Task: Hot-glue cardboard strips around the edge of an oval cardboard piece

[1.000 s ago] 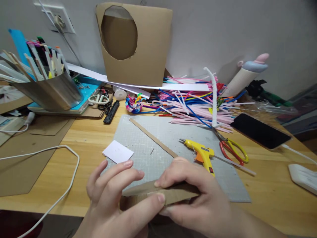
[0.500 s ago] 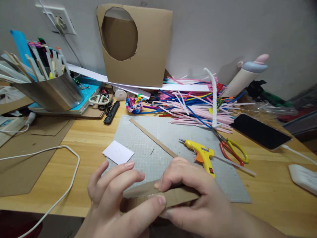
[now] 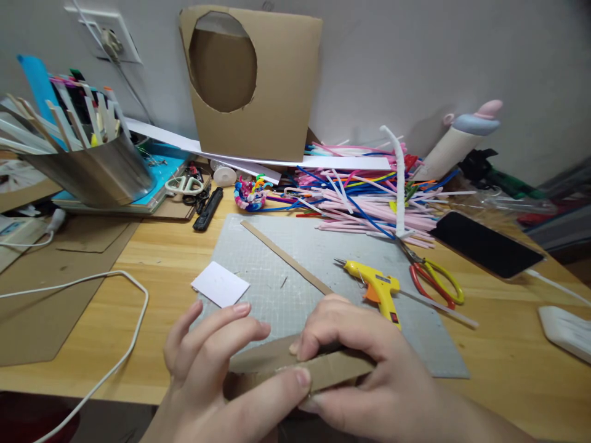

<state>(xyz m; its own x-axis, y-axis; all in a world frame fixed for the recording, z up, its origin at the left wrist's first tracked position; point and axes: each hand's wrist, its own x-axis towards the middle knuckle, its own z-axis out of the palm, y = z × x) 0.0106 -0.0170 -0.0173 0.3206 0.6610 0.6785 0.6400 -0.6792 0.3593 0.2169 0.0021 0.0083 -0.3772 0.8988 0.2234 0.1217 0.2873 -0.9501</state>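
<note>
A brown cardboard piece [image 3: 344, 367] with a bent strip along its edge is held low at the table's front edge. My right hand [image 3: 369, 363] grips it from the right, fingers curled over the top and thumb below. From the left, my left hand [image 3: 221, 375] presses its thumb on the strip, its other fingers raised and spread above. Beyond the hands lies the grey cutting mat [image 3: 277, 307]. On it are a thin cardboard strip [image 3: 286, 257], a white card [image 3: 220, 284] and a yellow glue gun [image 3: 379, 286].
Pliers [image 3: 436, 282] and a phone [image 3: 487, 244] lie at right. Pipe cleaners [image 3: 369, 203] pile up behind the mat, near a cardboard box with a round hole [image 3: 286, 92]. A metal holder [image 3: 99, 175] and a white cable [image 3: 138, 326] are at left.
Both hands keep nearly the same places. The cardboard piece has tilted slightly between them, and the strip shows a little more at the right end.
</note>
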